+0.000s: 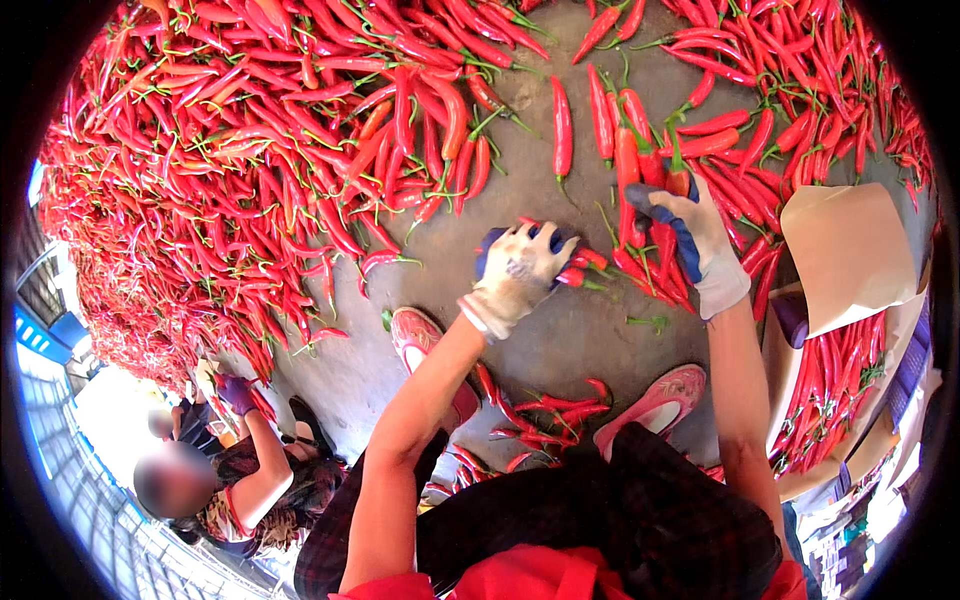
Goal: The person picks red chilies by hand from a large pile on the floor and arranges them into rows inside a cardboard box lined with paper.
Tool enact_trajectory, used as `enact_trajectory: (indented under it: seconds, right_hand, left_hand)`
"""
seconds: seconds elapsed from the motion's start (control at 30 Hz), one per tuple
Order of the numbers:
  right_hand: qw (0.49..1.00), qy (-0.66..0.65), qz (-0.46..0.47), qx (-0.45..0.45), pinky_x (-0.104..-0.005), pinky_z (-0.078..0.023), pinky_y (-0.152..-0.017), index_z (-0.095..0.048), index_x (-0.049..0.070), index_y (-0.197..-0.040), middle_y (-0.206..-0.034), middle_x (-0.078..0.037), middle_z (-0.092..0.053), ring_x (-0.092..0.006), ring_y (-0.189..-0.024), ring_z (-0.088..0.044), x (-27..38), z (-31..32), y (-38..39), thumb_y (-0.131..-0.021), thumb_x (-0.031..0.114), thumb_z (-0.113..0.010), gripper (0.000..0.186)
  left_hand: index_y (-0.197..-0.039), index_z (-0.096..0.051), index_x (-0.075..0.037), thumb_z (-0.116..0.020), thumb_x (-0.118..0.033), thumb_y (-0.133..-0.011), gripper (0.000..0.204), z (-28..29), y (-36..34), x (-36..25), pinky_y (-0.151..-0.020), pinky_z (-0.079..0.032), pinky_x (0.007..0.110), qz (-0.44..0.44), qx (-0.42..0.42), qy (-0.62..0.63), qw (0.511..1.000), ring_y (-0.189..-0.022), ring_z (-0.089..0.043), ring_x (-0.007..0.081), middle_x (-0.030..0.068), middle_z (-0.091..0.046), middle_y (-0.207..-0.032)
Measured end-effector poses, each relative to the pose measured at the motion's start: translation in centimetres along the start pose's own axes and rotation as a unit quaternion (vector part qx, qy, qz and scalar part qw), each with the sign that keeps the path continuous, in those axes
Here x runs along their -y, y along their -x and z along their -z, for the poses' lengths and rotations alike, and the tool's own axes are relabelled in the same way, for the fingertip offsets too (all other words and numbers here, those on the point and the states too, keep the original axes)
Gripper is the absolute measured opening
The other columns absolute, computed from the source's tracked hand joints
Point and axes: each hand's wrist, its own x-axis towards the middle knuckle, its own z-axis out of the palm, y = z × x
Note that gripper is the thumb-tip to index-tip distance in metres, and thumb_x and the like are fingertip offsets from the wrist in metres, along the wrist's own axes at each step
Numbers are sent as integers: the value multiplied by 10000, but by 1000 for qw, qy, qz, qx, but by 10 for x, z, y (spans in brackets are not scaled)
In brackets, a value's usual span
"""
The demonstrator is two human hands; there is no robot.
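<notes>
My left hand (518, 270), in a pale knit glove with blue palm, is curled over a few red chillies (585, 262) low over the concrete floor (525, 345). My right hand (690, 240), gloved the same way, is closed on a red chilli (676, 180) with its green stem upward. Other long chillies (630, 160) lie right beside it. Between my feet, in pink patterned shoes (665, 398), several chillies (550, 410) lie loose.
A great heap of chillies (250, 120) spreads ahead and left, with more (820, 80) at back right. An open cardboard box (845, 260) holding chillies stands at my right. At lower left a co-worker (265, 480) in purple gloves handles chillies. Another person sits behind them.
</notes>
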Motion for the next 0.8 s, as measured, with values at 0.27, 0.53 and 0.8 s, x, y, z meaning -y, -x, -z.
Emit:
enact_trajectory:
  seconds: [0.27, 0.53, 0.8]
  right_hand:
    - [976, 170, 138, -5, -313, -486, -769, -545, -15, -1023, -957, -107, -622, -216, -871, -611, 21, 10, -20, -674, 126, -693, 404]
    - [394, 792, 388, 260, -353, -408, -903, -513, 91, -1079, -1051, -64, -553, -240, -1058, -501, 30, -56, -87, -630, 115, -669, 476]
    - [546, 689, 448, 163, -383, -426, -861, -520, 77, -976, -1013, -73, -567, -273, -975, -525, 44, -62, -70, -588, 119, -694, 428]
  left_hand:
    - [-987, -566, 13, -701, -151, -637, 410, 10, 19, 38, -750, -488, 351, 75, -269, 431, 858, -867, -602, 240, 123, -613, -991]
    - [-1010, -499, -87, -606, -245, -798, 285, -14, 33, 11, -845, -438, 361, 70, -329, 908, 250, -975, -508, 253, 63, -562, -927]
    - [-1102, -466, -95, -579, -178, -808, 326, -24, 42, -1, -772, -436, 352, 65, -319, 925, 197, -871, -520, 240, 71, -532, -925]
